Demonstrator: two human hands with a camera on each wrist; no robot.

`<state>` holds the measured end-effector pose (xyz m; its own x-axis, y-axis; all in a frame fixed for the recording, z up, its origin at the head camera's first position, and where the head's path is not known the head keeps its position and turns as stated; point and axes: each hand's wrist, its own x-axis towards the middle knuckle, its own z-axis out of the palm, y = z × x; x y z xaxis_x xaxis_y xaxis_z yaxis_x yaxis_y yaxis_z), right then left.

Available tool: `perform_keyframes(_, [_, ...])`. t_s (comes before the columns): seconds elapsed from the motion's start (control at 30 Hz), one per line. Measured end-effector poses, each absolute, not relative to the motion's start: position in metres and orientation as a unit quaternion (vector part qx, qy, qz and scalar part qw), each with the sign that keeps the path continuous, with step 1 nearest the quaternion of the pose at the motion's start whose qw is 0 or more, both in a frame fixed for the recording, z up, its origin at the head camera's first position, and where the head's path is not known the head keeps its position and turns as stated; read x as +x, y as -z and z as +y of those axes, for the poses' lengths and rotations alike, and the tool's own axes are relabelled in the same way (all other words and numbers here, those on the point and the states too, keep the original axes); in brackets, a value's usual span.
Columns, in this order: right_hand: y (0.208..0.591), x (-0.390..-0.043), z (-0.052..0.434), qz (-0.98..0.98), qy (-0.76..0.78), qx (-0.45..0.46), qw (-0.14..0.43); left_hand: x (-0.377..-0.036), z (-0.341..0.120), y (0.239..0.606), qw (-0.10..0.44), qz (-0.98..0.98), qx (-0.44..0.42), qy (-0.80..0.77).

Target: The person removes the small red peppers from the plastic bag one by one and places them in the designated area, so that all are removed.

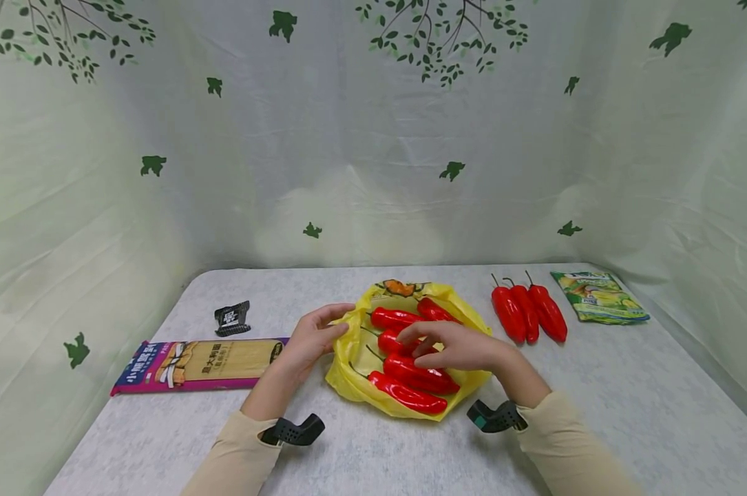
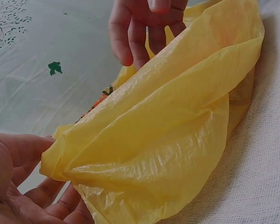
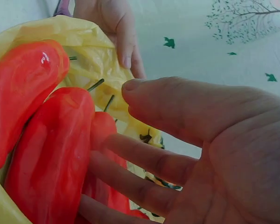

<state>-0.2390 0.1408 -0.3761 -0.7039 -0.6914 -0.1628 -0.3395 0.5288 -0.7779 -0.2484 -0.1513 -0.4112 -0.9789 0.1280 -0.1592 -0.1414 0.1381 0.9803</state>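
A yellow plastic bag (image 1: 348, 387) lies with its mouth spread, several glossy red chili peppers (image 1: 407, 395) with thin green stems inside it. My left hand (image 1: 311, 337) pinches the bag's left rim between thumb and fingers; the left wrist view shows the folded yellow edge in that hand (image 2: 23, 182). Over the peppers reaches my right hand (image 1: 456, 346), its thumb held apart from the fingers. In the right wrist view, the fingertips (image 3: 114, 142) lie right at one red pepper (image 3: 102, 128), with a wide gap to the thumb and nothing gripped.
Right of the bag, three more red peppers (image 1: 524, 310) lie side by side, with a green and yellow packet (image 1: 599, 297) beyond them. To the left are a pasta package (image 1: 206, 364) and a small black wrapped item (image 1: 232, 319). A leaf-patterned curtain (image 1: 373, 151) encloses the table.
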Motion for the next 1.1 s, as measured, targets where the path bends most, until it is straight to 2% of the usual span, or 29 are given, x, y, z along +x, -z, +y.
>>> perform_keyframes(1.1, [0.39, -0.238, 0.13, 0.871, 0.318, -0.293, 0.235, -0.247, -0.153, 0.41, 0.104, 0.743, -0.002, -0.661])
